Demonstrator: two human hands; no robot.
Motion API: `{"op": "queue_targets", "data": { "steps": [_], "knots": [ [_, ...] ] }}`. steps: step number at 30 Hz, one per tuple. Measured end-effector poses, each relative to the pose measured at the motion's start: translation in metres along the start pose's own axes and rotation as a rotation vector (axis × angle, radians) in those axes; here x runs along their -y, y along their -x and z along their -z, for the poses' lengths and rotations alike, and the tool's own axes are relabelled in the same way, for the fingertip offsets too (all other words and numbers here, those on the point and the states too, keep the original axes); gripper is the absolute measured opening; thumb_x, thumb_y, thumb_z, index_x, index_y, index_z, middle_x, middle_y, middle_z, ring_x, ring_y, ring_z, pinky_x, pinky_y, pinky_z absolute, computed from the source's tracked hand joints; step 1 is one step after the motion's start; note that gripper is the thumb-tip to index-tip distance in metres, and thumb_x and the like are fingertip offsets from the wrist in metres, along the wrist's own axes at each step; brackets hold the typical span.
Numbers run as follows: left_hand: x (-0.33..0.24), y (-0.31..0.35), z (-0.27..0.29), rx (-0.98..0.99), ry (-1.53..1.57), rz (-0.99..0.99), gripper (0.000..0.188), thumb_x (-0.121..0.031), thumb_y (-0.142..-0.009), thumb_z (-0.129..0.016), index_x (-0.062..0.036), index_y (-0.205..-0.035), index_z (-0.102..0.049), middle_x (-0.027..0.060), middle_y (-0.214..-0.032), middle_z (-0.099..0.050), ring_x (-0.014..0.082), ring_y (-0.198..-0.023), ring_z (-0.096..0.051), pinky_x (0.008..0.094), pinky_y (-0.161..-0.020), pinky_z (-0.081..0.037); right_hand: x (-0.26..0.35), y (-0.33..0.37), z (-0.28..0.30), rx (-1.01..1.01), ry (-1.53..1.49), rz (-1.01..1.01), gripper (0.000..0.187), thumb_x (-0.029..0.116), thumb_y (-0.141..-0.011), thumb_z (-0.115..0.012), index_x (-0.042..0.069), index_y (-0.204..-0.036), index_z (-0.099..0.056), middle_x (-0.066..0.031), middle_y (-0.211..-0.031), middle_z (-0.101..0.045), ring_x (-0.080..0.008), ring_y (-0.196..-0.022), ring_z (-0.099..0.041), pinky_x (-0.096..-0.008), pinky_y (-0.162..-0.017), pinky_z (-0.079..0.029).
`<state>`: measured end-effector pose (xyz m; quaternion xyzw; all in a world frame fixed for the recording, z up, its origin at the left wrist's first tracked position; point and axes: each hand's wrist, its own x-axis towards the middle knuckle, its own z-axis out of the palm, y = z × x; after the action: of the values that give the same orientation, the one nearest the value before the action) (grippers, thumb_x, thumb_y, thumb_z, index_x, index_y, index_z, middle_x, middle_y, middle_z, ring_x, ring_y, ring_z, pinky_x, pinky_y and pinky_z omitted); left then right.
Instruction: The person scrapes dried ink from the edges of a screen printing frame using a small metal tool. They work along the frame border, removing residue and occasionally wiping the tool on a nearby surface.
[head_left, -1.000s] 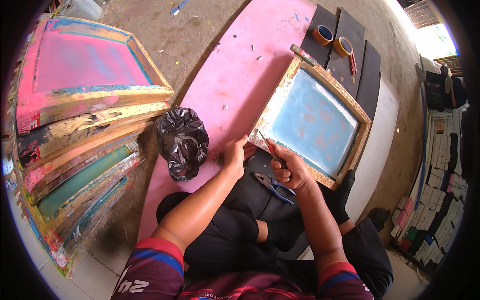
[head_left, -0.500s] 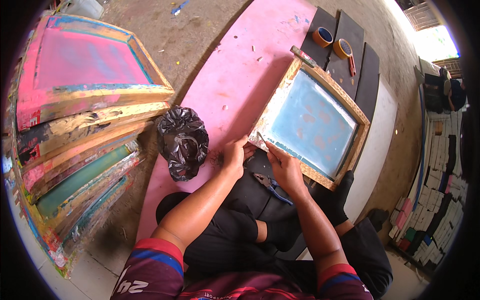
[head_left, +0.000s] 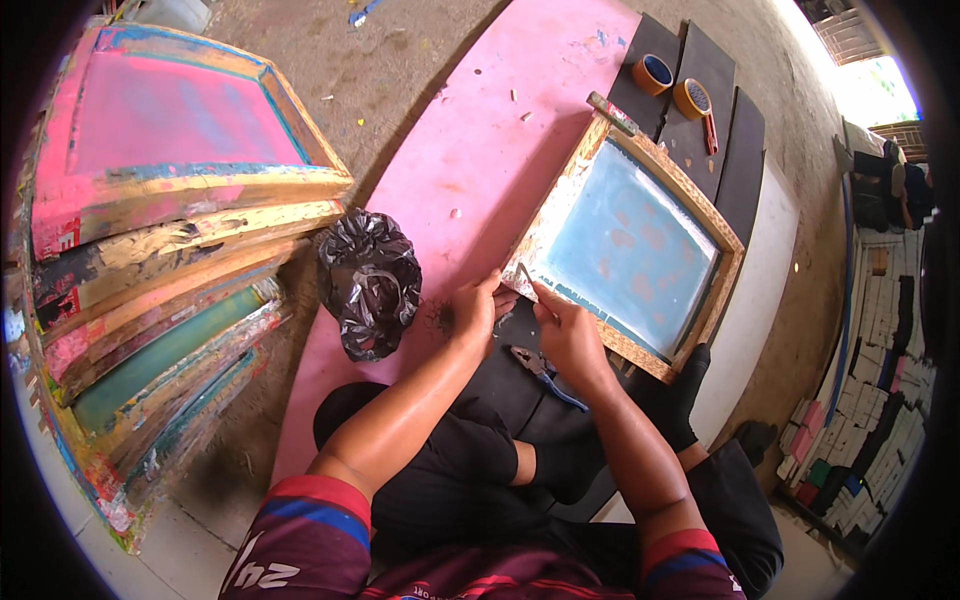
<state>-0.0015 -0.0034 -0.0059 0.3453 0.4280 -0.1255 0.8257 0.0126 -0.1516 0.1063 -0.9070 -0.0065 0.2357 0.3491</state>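
A wooden screen-printing frame with blue mesh lies tilted in front of me. My left hand grips its near left corner, thumb against the wood and fingers beside the edge. At that same corner my right hand is closed round a thin, dark, pointed tool; its tip touches the whitish, flaking edge, and its handle is hidden in my fist. Pliers with blue handles lie just below my right hand. The frame's near right corner is beside my black-socked foot.
A black plastic bag stands open to the left on the pink board. Farther left rise stacked, paint-stained frames. Two rolls of tape and a red-handled tool lie on dark boards beyond the frame.
The view has shifted slightly. Both hands stay at the frame's corner; the tool tip has moved a little along the edge, and the left fingers have shifted slightly.
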Motion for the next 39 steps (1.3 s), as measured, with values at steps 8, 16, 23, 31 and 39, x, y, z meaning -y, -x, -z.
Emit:
{"op": "queue_targets", "data": {
  "steps": [8,16,23,31,39],
  "knots": [
    [-0.006,0.011,-0.010,-0.026,0.001,-0.020,0.022,-0.022,-0.106,-0.065,-0.0024,-0.115,-0.069,0.0106,-0.103,-0.074,0.0234,-0.085,-0.076,0.0325,-0.075,-0.063,-0.050,-0.012,-0.022,0.006,-0.296,0.070,0.042,0.022,-0.113,-0.062,0.007,-0.152,-0.063,0.0083,-0.072,-0.055,-0.0048,-0.058,-0.046,-0.0267,-0.053,-0.041],
    [-0.012,0.012,-0.006,-0.021,-0.031,0.004,0.023,-0.021,-0.106,-0.064,-0.0027,-0.117,-0.071,0.0104,-0.103,-0.076,0.0214,-0.086,-0.076,0.0317,-0.074,-0.062,-0.036,-0.003,-0.009,0.086,-0.552,-0.081,0.043,0.025,-0.113,-0.061,0.013,-0.154,-0.062,0.0014,-0.070,-0.057,-0.0070,-0.051,-0.042,-0.0245,-0.048,-0.035],
    [-0.013,0.012,-0.004,-0.023,-0.044,0.005,0.025,-0.023,-0.106,-0.065,-0.0024,-0.119,-0.070,0.0111,-0.105,-0.076,0.0222,-0.088,-0.076,0.0330,-0.075,-0.062,-0.027,-0.012,0.003,0.238,-0.827,-0.356,0.041,0.026,-0.114,-0.059,0.017,-0.153,-0.063,0.0012,-0.070,-0.055,-0.0085,-0.054,-0.047,-0.0255,-0.042,-0.033],
    [-0.008,0.009,-0.004,-0.002,-0.030,0.019,0.030,-0.025,-0.108,-0.062,-0.0010,-0.125,-0.069,0.0117,-0.110,-0.075,0.0232,-0.096,-0.074,0.0379,-0.088,-0.059,-0.028,-0.004,0.015,0.072,-0.094,0.020,0.041,0.024,-0.110,-0.064,0.015,-0.149,-0.066,-0.0184,-0.113,-0.080,-0.0308,-0.097,-0.080,-0.0392,-0.079,-0.061],
    [-0.011,0.016,-0.010,-0.003,0.008,-0.012,0.026,-0.024,-0.107,-0.063,-0.0029,-0.124,-0.066,0.0096,-0.105,-0.069,0.0243,-0.095,-0.072,0.0400,-0.087,-0.061,-0.026,0.027,0.009,0.040,-0.004,-0.006,0.044,0.021,-0.108,-0.067,0.019,-0.152,-0.064,-0.0209,-0.128,-0.076,-0.0264,-0.118,-0.075,-0.0369,-0.100,-0.056]
  ]
}}
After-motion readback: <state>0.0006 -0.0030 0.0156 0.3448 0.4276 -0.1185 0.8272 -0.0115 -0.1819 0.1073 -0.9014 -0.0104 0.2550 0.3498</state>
